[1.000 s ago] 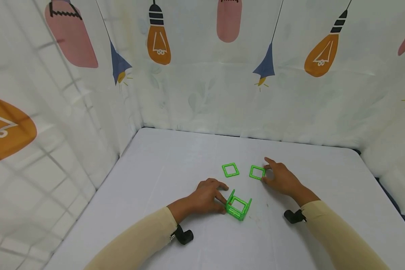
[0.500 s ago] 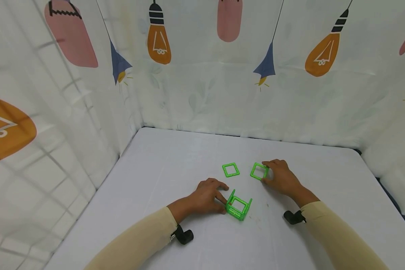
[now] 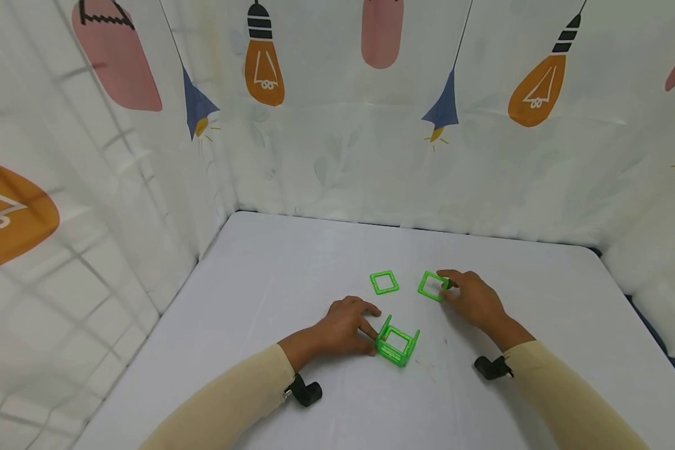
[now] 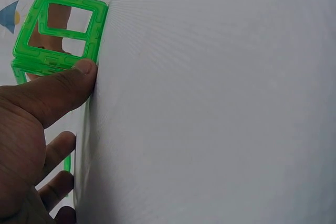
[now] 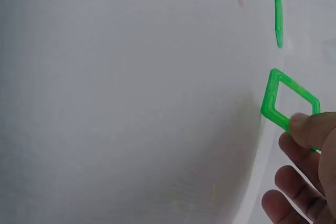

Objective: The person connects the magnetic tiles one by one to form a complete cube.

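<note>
My left hand (image 3: pixel 345 328) holds the left side of a small open structure of green square magnetic tiles (image 3: pixel 392 356), which stands on the table. In the left wrist view, my thumb presses the lower corner of a frame-shaped tile wall (image 4: pixel 26 51). My right hand (image 3: pixel 475 303) pinches a single green square magnetic tile (image 3: pixel 423 281), farther back and to the right. The right wrist view has this tile (image 5: pixel 270 95) tilted up, thumb on its near edge. A second loose green tile (image 3: pixel 388 291) lies flat between the hands, behind the structure.
The table (image 3: pixel 292 269) has a white cover and rounded back corners. Patterned white cloth (image 3: pixel 337 150) hangs behind and to the left. Black cameras (image 3: pixel 306 392) are worn on both wrists.
My right fingers have closed on the tile's near edge; the tile has turned a little and shifted slightly right. My left hand, the structure and the other loose tile have stayed put.
</note>
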### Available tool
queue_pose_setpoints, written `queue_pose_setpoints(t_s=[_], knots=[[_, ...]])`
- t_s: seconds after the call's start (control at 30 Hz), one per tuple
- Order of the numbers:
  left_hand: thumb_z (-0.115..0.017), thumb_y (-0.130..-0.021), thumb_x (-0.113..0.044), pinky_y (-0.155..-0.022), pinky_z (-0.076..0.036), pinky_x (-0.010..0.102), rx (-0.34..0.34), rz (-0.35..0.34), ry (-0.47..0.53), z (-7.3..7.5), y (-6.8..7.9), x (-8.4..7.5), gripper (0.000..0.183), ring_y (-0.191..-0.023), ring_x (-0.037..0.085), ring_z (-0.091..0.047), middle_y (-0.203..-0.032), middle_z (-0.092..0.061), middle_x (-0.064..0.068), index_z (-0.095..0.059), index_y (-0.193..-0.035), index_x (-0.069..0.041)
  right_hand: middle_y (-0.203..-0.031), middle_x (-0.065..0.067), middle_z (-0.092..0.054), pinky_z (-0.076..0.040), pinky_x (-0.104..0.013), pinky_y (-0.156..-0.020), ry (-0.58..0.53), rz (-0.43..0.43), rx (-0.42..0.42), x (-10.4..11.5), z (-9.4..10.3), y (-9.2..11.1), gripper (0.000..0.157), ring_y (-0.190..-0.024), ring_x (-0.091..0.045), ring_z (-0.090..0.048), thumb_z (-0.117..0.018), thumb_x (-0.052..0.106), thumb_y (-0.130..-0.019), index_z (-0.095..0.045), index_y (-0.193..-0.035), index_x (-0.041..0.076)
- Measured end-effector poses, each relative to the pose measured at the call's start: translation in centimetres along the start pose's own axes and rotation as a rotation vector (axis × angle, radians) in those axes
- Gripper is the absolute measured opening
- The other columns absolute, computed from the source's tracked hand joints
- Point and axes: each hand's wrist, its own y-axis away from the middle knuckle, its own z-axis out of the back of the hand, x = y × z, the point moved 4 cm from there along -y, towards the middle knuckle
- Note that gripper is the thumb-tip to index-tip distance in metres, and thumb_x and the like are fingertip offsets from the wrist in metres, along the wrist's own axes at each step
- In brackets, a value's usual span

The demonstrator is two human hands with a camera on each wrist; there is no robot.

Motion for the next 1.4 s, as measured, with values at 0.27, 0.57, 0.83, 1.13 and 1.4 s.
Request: queue_pose_setpoints(t_s=[0.27,0.57,0.83,1.13,1.4], knots=[[-0.089,-0.081,-0.032,-0.112,-0.03,0.05,0.0,0.0,0.006,0.0,0.0,0.2,0.024,-0.139,0.023,-0.038,-0.139,-0.057,-0.009,-0.084,-0.105,-0.027,-0.107,-0.007,-0.072,-0.05,-0.035,-0.061,0.011,0.045,-0.068,0.5,0.5,1.0,0.037,-0.09,-0.025,-0.065,-0.069,0.02,-0.099,-0.067,-0.136,0.012],[-0.089,-0.081,-0.032,-0.112,-0.031,0.051,-0.002,-0.002,-0.005,-0.1,0.0,0.2,0.024,-0.139,0.023,-0.039,-0.139,-0.058,-0.009,-0.084,-0.104,-0.028,-0.109,-0.011,-0.072,-0.05,-0.03,-0.055,-0.047,0.108,-0.14,1.9,1.2,2.7,0.033,-0.08,-0.02,-0.07,-0.074,0.016,-0.095,-0.074,-0.129,0.014],[-0.089,-0.081,-0.032,-0.113,-0.03,0.05,0.003,0.001,0.005,0.0,0.0,0.2,0.024,-0.139,0.022,-0.038,-0.139,-0.057,-0.009,-0.084,-0.104,-0.028,-0.105,-0.005,-0.073,-0.052,-0.028,-0.057,-0.055,0.169,-0.185,2.9,1.4,3.9,0.034,-0.08,-0.02,-0.07,-0.078,0.015,-0.092,-0.075,-0.126,0.016],[-0.089,-0.081,-0.031,-0.112,-0.03,0.05,-0.004,-0.009,0.013,-0.1,0.0,0.2,0.023,-0.139,0.022,-0.039,-0.14,-0.057,-0.008,-0.084,-0.104,-0.027,-0.101,-0.001,-0.072,-0.056,-0.032,-0.062,-0.051,0.196,-0.212,4.2,1.3,4.8,0.034,-0.082,-0.02,-0.07,-0.081,0.013,-0.089,-0.077,-0.123,0.016],[-0.089,-0.082,-0.032,-0.113,-0.029,0.05,-0.002,-0.005,0.015,-0.1,-0.1,0.2,0.023,-0.139,0.021,-0.038,-0.14,-0.057,-0.008,-0.084,-0.104,-0.027,-0.102,0.002,-0.071,-0.055,-0.029,-0.064,-0.033,0.185,-0.179,4.8,0.8,5.2,0.033,-0.082,-0.017,-0.069,-0.081,0.015,-0.09,-0.077,-0.122,0.019]])
